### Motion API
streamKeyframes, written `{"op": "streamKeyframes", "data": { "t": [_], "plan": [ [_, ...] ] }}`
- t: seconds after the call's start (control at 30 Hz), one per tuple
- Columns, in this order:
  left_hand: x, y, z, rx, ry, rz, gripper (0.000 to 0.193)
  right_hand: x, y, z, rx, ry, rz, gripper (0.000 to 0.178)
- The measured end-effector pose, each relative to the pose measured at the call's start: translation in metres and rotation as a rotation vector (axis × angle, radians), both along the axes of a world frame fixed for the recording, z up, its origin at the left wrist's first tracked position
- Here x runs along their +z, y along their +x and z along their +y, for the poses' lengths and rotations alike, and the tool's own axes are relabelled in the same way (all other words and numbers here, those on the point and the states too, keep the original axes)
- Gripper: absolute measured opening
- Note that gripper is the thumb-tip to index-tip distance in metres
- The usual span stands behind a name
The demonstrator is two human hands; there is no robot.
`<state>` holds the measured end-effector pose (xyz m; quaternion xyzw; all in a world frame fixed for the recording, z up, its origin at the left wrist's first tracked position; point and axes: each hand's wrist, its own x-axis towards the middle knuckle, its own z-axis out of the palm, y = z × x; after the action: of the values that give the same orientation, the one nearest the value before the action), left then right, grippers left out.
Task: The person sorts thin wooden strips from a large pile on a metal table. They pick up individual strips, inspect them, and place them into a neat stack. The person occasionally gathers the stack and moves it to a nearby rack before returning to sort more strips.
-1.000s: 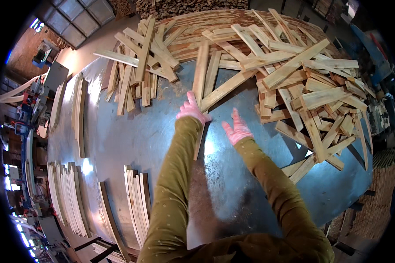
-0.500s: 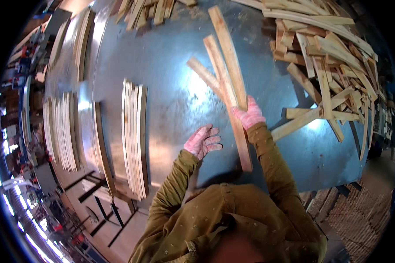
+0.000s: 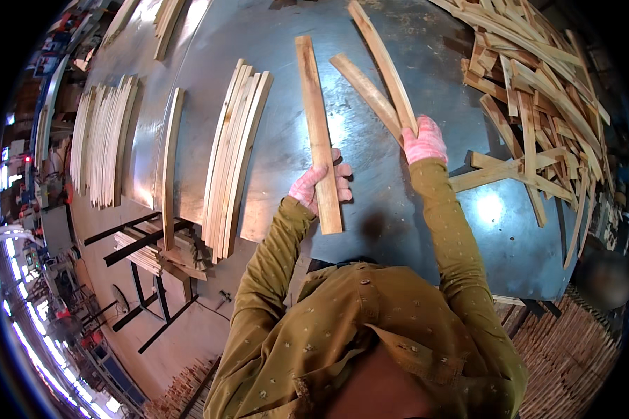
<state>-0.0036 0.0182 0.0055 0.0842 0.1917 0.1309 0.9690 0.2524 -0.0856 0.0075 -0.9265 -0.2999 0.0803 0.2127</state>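
My left hand (image 3: pixel 321 186), in a pink and white glove, is closed around the lower part of a wooden slat (image 3: pixel 316 133), thumb over its face and fingers behind its right edge. The slat points away from me over the metal table. My right hand (image 3: pixel 424 140), gloved alike, grips the near end of a second, longer wooden slat (image 3: pixel 383 59) that leans off to the far left. Beneath that one, a third slat (image 3: pixel 367 94) slants up to the left; its near end is hidden at my right hand, and I cannot tell whether it is held too.
Left of my left hand lies a row of slats (image 3: pixel 236 160) side by side, then a single slat (image 3: pixel 170 167) and a wider bundle (image 3: pixel 103 143). A jumbled heap of slats (image 3: pixel 538 105) covers the right side of the metal table (image 3: pixel 440 237). A black metal frame (image 3: pixel 154 300) stands at lower left.
My left hand, open and bare of wood before, has closed on one slat, now parted to the left from the others. My right hand has moved slightly right and away. The whole view has shifted.
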Motion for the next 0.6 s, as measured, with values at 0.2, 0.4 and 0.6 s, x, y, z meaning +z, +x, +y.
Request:
{"op": "streamKeyframes", "data": {
  "t": [0.2, 0.4, 0.6],
  "plan": [
    [0.005, 0.005, -0.007, 0.062, -0.101, -0.109, 0.068, 0.014, -0.030, -0.040, 0.169, -0.386, 0.087, 0.079],
    [-0.001, -0.008, -0.013, 0.022, 0.121, 0.249, 0.049, 0.028, -0.006, -0.034, 0.236, 0.002, 0.797, 0.072],
    [-0.001, 0.002, -0.043, -0.024, 0.293, 0.501, 0.052, -0.047, 0.001, -0.007, 0.046, 0.753, 1.626, 0.049]
  ]
}}
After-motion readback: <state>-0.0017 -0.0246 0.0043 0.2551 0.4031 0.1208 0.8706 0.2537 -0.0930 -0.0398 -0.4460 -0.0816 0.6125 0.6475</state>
